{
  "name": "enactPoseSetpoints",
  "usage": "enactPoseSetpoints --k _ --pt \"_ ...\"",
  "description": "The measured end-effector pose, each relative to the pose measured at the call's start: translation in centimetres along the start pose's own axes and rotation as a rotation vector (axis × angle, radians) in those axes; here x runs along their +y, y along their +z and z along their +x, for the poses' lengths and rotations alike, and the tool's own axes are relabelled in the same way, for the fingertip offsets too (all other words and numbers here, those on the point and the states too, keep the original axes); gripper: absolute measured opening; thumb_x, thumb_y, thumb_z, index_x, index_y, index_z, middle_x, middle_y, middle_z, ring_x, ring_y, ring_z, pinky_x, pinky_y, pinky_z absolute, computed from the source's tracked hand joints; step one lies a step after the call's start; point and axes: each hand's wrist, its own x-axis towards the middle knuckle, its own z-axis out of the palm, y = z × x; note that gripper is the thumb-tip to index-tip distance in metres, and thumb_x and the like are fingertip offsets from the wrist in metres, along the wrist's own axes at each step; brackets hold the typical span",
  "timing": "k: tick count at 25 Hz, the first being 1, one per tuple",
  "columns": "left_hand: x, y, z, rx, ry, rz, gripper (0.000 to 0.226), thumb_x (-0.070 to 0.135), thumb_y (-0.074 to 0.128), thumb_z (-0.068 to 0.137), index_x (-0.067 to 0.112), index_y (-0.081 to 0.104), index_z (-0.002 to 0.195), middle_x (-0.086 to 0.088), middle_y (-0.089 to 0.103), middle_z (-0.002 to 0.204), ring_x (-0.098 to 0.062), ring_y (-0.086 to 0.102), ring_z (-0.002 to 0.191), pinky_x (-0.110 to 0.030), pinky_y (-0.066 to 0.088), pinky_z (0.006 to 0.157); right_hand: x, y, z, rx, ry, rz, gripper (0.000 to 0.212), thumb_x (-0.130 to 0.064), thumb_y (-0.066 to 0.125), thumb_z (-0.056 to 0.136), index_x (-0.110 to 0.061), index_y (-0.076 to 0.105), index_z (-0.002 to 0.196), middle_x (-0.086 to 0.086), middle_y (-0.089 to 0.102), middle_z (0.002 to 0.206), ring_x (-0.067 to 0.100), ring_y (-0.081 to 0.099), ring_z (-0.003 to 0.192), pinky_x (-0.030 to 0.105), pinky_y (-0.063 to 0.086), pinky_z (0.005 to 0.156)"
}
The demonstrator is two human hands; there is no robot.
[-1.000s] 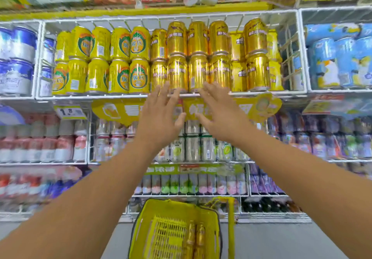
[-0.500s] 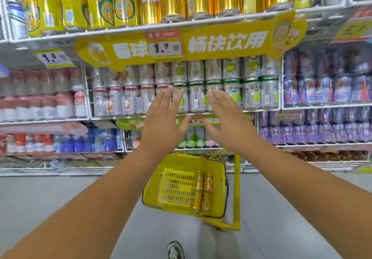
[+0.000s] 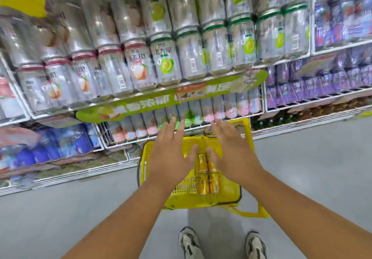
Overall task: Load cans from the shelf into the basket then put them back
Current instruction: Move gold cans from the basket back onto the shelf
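A yellow plastic basket (image 3: 227,195) stands on the grey floor in front of the drinks shelf. Several gold cans (image 3: 203,184) lie side by side in its middle. My left hand (image 3: 169,154) hovers over the basket's left half, palm down, fingers spread and holding nothing. My right hand (image 3: 231,154) hovers over the right half, also spread and holding nothing. The two thumbs frame the upper gold cans without touching them. The basket's far rim is partly hidden behind my hands.
White wire shelves (image 3: 201,125) full of silver cans (image 3: 167,63), pink cans and purple packs (image 3: 314,89) run across the view behind the basket. The basket's yellow handle (image 3: 253,212) lies at its right. My two sneakers (image 3: 189,242) stand on the floor just behind it.
The view has tilted down from the top shelf of gold cans to the basket. Both open hands have dropped from shelf height to just above the cans in the basket.
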Motion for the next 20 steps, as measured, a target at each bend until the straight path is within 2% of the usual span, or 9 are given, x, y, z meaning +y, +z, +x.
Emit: enactPoseSetpoints --k 2,5,7,9,11,12,15,18,20 --pt "-1.2 3.7 -0.3 -0.036 0.007 0.023 0.077 0.058 0.055 0.09 0.015 0.04 0.152 -0.012 0.034 0.16 -0.032 0.031 0.147 -0.047 0.03 0.119 1.9 3.4 0.1 -0.017 0.035 0.013 0.075 -0.044 0.051 0.098 -0.018 0.019 0.16 0.004 0.017 0.167 0.022 0.012 0.154 0.038 0.016 0.124" --pt "-3.1 8.7 -0.6 -0.082 0.032 0.121 0.075 0.06 0.05 0.092 0.017 0.04 0.152 -0.012 0.032 0.161 -0.033 0.028 0.148 -0.05 0.03 0.118 4.7 8.2 0.1 -0.059 0.051 0.0 0.071 -0.045 0.044 0.092 -0.007 0.04 0.151 0.014 0.038 0.157 0.034 0.032 0.147 0.05 0.034 0.117" --pt "-4.1 12.2 -0.9 -0.104 0.071 0.176 0.073 0.059 0.047 0.094 0.017 0.039 0.153 -0.012 0.029 0.162 -0.035 0.026 0.149 -0.052 0.029 0.117 7.1 11.6 0.5 -0.073 0.052 -0.068 0.071 -0.047 0.04 0.091 -0.001 0.048 0.145 0.02 0.045 0.151 0.039 0.038 0.143 0.054 0.041 0.11" --pt "-4.8 14.9 -1.4 -0.134 0.083 0.215 0.072 0.059 0.041 0.096 0.02 0.033 0.156 -0.011 0.022 0.165 -0.033 0.019 0.152 -0.053 0.024 0.12 8.9 14.3 0.7 -0.067 0.09 -0.121 0.073 -0.051 0.035 0.094 -0.004 0.043 0.149 0.016 0.036 0.158 0.035 0.029 0.149 0.051 0.035 0.116" --pt "-5.2 17.6 -2.0 -0.153 0.076 0.248 0.071 0.059 0.037 0.097 0.024 0.027 0.158 -0.008 0.014 0.167 -0.03 0.012 0.154 -0.051 0.018 0.123 10.4 17.0 0.8 -0.099 0.111 -0.144 0.072 -0.052 0.036 0.099 -0.013 0.025 0.158 0.006 0.014 0.167 0.026 0.007 0.155 0.042 0.018 0.124" --pt "-5.3 18.8 -2.2 -0.164 0.077 0.254 0.071 0.059 0.037 0.097 0.024 0.027 0.158 -0.008 0.013 0.167 -0.03 0.011 0.154 -0.05 0.017 0.123 10.9 18.1 1.0 -0.11 0.106 -0.155 0.073 -0.052 0.04 0.1 -0.014 0.02 0.159 0.004 0.01 0.168 0.024 0.002 0.155 0.041 0.014 0.125" --pt "-6.1 22.2 -3.0 -0.198 0.077 0.261 0.071 0.058 0.039 0.097 0.023 0.028 0.158 -0.009 0.014 0.167 -0.03 0.011 0.154 -0.05 0.017 0.123 11.7 21.1 1.6 -0.118 0.099 -0.22 0.074 -0.052 0.047 0.096 -0.011 0.031 0.156 0.01 0.024 0.164 0.029 0.016 0.153 0.046 0.025 0.122" --pt "-6.9 25.2 -3.4 -0.231 0.076 0.268 0.07 0.058 0.038 0.097 0.023 0.031 0.157 -0.009 0.014 0.167 -0.031 0.012 0.154 -0.051 0.017 0.123 12.6 24.1 2.5 -0.207 0.082 -0.308 0.078 -0.055 0.032 0.094 -0.011 0.024 0.158 0.011 0.018 0.166 0.028 0.011 0.154 0.048 0.023 0.122" --pt "-7.5 27.0 -3.4 -0.255 0.075 0.275 0.07 0.058 0.036 0.097 0.024 0.028 0.158 -0.009 0.011 0.167 -0.031 0.009 0.154 -0.051 0.014 0.123 13.0 25.4 2.8 -0.18 0.115 -0.316 0.075 -0.054 0.046 0.092 -0.011 0.038 0.153 0.01 0.032 0.161 0.029 0.026 0.151 0.049 0.031 0.118"
